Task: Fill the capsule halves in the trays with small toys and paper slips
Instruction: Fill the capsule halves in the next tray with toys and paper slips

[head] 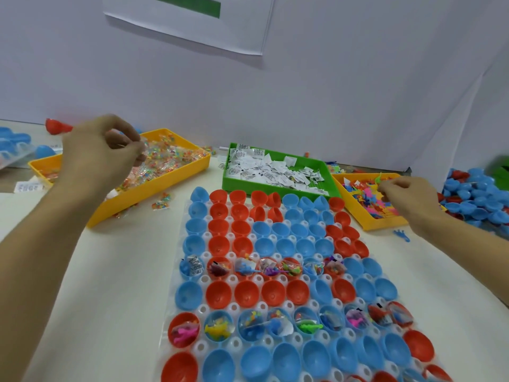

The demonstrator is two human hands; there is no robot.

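Nearest the camera: bottom row of the clear capsule tray (176, 293), red and blue capsule halves (219, 295) sitting open side up, these nearest ones unfilled. Tray covers most of the table (132, 260) centre. Two rows are filled with toys and slips, one across the middle, one near the bottom; all other rows show bare cups.

Behind the tray, left to right: large yellow bin (148, 193) of clear toy packets (165, 158); green bin (228, 181) of folded paper slips (278, 172); smaller yellow bin (355, 213) of loose plastic toys (363, 194). Heap of spare capsule halves (473, 199) far right. A blue toy (401, 235) lies loose on the table beside the small bin.

Left hand (99, 155) is over the large bin, thumb and fingertips (139, 146) pinched on what looks like a clear packet; blurred, so the contents cannot be told. Right hand (407, 197) is at the small bin, fingers curled and pinching among the toys, a green piece just at the fingertips (381, 188); whether it is actually gripped I cannot tell.

Risks, judged: packets are slippery and cling, so a pinch may lift two or drop one outside the bin, as strays already show. Both hands must carry across loosely seated halves; a brushing wrist could tip them. Skipped rows invite missed cups.

Both pinches are well apart from the unfilled halves.
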